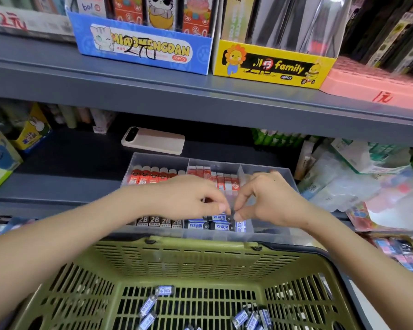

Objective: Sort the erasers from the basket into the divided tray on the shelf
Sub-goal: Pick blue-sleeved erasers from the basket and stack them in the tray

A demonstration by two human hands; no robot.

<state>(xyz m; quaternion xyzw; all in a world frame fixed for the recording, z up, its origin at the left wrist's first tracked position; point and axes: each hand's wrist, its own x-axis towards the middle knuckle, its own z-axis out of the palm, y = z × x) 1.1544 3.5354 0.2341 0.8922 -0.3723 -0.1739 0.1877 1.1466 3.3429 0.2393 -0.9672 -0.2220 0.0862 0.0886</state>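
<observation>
Head view: left hand (pixel 191 196) and right hand (pixel 270 198) meet, both pinching a blue eraser (pixel 229 217) over the divided tray's (pixel 160 158) front-middle compartment by the shelf's (pixel 57 186) front edge, so ease it down level, label up, snug against its row; the basket (pixel 200 253) holds more.

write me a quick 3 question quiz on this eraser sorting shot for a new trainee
1. True or false: the green plastic slatted basket is empty.
2. Over which compartment of the clear plastic divided tray do the left hand and right hand meet? A) back left B) front middle C) front left
3. What lies flat on the dark shelf behind the tray?
Key: 1 false, loose blue-and-white erasers lie in it. 2 B, both hands seem to pinch the blue-and-white sleeved erasers there. 3 a beige rectangular smartphone.
</observation>
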